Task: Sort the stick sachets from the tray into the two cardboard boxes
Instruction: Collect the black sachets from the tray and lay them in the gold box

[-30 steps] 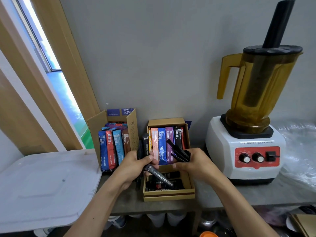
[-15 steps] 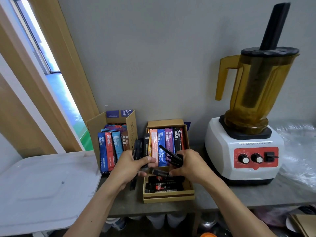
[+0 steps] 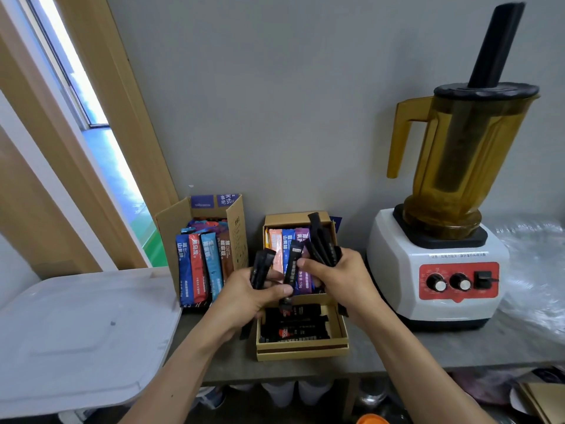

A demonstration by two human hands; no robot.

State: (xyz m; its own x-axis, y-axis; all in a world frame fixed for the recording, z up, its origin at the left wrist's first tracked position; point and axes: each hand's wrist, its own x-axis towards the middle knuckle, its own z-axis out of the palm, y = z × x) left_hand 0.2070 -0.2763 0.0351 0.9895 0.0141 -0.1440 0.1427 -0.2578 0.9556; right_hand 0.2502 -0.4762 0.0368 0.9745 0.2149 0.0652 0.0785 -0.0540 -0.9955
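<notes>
Head view: two bare hands work above cardboard boxes on a grey counter (image 3: 458, 347).
Lid (image 3: 76, 332): white plastic, at the far left, lying flat beside the counter's end.
Blender (image 3: 440, 270): at the right, a white base with a red panel and an amber jug on top.
Left box (image 3: 237, 228): open, against the wall; coloured sachets (image 3: 197, 267) stand upright in it.
Right box (image 3: 293, 220): smaller, near the left box; more coloured ones stand in it.
Tray (image 3: 302, 351): low, just before the right box; black sachets (image 3: 293, 330) lie flat in it.
Right hand (image 3: 342, 280): in front of the right box, fingers curled round a bunch (image 3: 321, 240) of black sachets that fans upward.
Left hand (image 3: 250, 298): above the tray's left edge, it grips black sticks (image 3: 261, 269), with the thumb pressed on one of them.
</notes>
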